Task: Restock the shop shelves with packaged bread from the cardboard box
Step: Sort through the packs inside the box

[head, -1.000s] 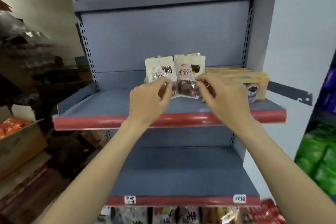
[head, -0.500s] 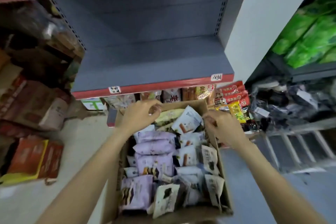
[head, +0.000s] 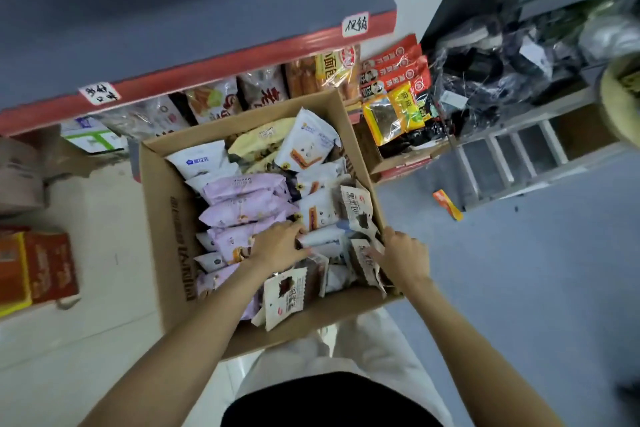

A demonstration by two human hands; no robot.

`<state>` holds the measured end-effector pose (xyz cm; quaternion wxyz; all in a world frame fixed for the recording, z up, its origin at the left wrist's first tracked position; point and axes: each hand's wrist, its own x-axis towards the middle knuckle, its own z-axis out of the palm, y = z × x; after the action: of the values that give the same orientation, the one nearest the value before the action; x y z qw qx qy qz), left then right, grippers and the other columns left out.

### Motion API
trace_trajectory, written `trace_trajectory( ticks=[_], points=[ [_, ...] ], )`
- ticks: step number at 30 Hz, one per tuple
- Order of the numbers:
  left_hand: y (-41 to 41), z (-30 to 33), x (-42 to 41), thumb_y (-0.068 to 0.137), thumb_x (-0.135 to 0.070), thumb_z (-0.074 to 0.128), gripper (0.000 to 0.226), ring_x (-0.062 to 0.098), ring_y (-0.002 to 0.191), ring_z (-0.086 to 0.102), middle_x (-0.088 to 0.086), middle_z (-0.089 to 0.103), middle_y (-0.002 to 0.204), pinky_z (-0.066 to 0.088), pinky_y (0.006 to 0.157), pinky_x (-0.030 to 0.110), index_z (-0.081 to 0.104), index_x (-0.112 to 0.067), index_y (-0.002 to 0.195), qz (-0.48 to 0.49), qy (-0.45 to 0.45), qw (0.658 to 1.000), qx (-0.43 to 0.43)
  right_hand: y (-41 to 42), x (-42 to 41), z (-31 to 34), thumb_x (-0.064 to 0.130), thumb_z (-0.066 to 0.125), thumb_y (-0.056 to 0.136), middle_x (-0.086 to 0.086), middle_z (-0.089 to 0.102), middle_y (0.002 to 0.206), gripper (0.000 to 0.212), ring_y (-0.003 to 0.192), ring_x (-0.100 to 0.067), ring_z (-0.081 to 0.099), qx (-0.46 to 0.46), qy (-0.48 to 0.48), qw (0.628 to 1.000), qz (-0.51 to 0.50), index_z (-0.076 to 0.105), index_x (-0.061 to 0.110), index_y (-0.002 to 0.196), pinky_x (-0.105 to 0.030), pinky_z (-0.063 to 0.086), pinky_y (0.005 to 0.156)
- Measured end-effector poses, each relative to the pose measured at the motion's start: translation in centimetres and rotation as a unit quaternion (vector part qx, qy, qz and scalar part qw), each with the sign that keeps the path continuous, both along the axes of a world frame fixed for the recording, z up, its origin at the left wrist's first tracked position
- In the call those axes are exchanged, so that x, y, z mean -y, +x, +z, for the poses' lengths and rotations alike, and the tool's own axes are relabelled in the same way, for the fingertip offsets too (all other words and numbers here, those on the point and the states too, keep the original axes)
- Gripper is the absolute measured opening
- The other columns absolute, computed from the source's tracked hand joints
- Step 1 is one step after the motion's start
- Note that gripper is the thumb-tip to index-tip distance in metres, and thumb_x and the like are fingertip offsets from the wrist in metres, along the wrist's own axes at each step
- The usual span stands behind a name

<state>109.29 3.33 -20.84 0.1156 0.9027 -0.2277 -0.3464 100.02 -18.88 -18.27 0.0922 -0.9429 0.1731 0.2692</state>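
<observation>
Packets in cardboard box (head: 180, 218) judged light, soft, slippery; grip by sealed edges. Left hand (head: 281, 243) fingers curled onto white packet (head: 325, 237); right hand (head: 403, 255) pinching brown-printed packet (head: 363, 253).

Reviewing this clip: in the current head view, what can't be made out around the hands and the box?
- Left hand: fingertips are buried among the white bread packets, so any grip is unclear.
- Right hand: fingers reach behind a white-and-brown packet; hold cannot be told.
- Brown cardboard box: lower layers are hidden by the top packets.
- Lilac packets: print too small to read.
- Red-edged grey shelf: cut off by the top edge.
</observation>
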Motion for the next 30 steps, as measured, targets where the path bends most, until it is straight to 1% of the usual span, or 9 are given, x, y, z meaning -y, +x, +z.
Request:
trace_trajectory(
  ticks=[3,6,12,15,18,23,26,28,30],
  points=[
    [-2.4,-0.7,-2.1,0.078,-0.064,0.059,0.059,0.023,0.107,0.054,0.0,0.055,0.115,0.043,0.074,0.034,0.049,-0.021,0.118,-0.003,0.072,0.997,-0.018,-1.6,-1.2,-0.1,0.062,0.05,0.085,-0.006,0.06,0.107,0.06,0.096,-0.031,0.063,-0.007,-0.006,1.0,-0.02,0.047,0.011,0.116,-0.034,0.045,0.068],
    [-4.2,-1.1,-4.6,0.073,-0.055,0.07,0.068,0.024,0.108,0.052,0.002,0.05,0.12,0.042,0.074,0.033,0.042,-0.018,0.123,0.049,0.094,0.992,-0.065,-2.4,-2.2,-0.5,0.056,0.058,0.083,-0.007,0.061,0.109,0.063,0.096,-0.031,0.064,-0.025,-0.006,0.997,-0.068,0.041,0.009,0.121,-0.036,0.048,0.07],
    [-6.8,-2.5,-7.1,0.078,-0.032,0.073,0.047,0.022,0.103,0.059,0.002,0.064,0.114,0.044,0.076,0.031,0.053,-0.018,0.118,0.196,0.071,0.966,-0.151,-3.4,-3.9,-1.2,0.028,0.051,0.094,-0.005,0.068,0.102,0.019,0.096,-0.025,0.066,-0.084,-0.051,0.993,-0.066,0.052,0.012,0.105,-0.029,0.045,0.069],
    [-7.5,-2.6,-6.9,0.085,-0.032,0.065,0.031,0.025,0.102,0.06,0.004,0.067,0.107,0.042,0.07,0.03,0.06,-0.018,0.113,0.228,0.046,0.968,-0.099,-3.4,-3.8,-1.2,0.008,0.048,0.09,-0.004,0.064,0.085,0.014,0.088,-0.029,0.064,-0.041,-0.029,0.996,-0.074,0.059,0.013,0.096,-0.029,0.039,0.063],
    [-7.2,-2.3,-6.1,0.092,-0.031,0.057,0.023,0.032,0.088,0.06,0.012,0.064,0.091,0.034,0.061,0.031,0.057,-0.011,0.103,0.263,-0.007,0.964,-0.033,-3.1,-3.9,-0.1,0.0,0.063,0.076,0.004,0.038,0.054,0.009,0.071,-0.036,0.059,0.111,0.039,0.991,-0.064,0.062,0.008,0.073,-0.031,0.037,0.052],
    [-5.7,-0.8,-4.7,0.1,-0.029,0.041,0.033,0.035,0.081,0.06,0.014,0.064,0.084,0.036,0.057,0.035,0.044,-0.013,0.129,0.273,-0.056,0.959,0.04,-0.8,-3.5,0.7,0.015,0.039,0.095,-0.013,0.06,0.082,0.008,0.074,-0.04,0.056,0.113,0.069,0.99,-0.052,0.047,0.012,0.099,-0.035,0.034,0.058],
    [-4.0,1.3,-4.2,0.1,-0.028,0.044,0.031,0.037,0.074,0.06,0.015,0.064,0.076,0.027,0.053,0.034,0.048,-0.013,0.127,0.289,-0.101,0.947,0.101,1.0,-3.1,2.1,0.016,0.044,0.097,-0.021,0.063,0.083,0.016,0.076,-0.043,0.057,0.16,0.156,0.973,-0.063,0.051,0.011,0.111,-0.036,0.033,0.057],
    [-2.4,3.1,-4.2,0.097,-0.026,0.05,0.025,0.031,0.065,0.059,0.007,0.059,0.067,0.027,0.053,0.033,0.055,-0.01,0.114,0.319,-0.16,0.929,0.102,2.4,-2.9,3.4,0.014,0.054,0.094,-0.02,0.067,0.087,0.023,0.073,-0.041,0.061,0.202,0.206,0.954,-0.078,0.056,0.009,0.117,-0.035,0.044,0.058],
    [-0.6,5.0,-4.6,0.094,-0.027,0.056,0.022,0.017,0.056,0.052,-0.004,0.051,0.062,0.028,0.055,0.032,0.057,-0.006,0.101,0.334,-0.199,0.917,0.086,4.3,-2.9,5.1,0.012,0.059,0.091,-0.023,0.066,0.088,0.022,0.066,-0.037,0.064,0.211,0.248,0.942,-0.08,0.057,0.007,0.112,-0.048,0.053,0.056]
  ],
)
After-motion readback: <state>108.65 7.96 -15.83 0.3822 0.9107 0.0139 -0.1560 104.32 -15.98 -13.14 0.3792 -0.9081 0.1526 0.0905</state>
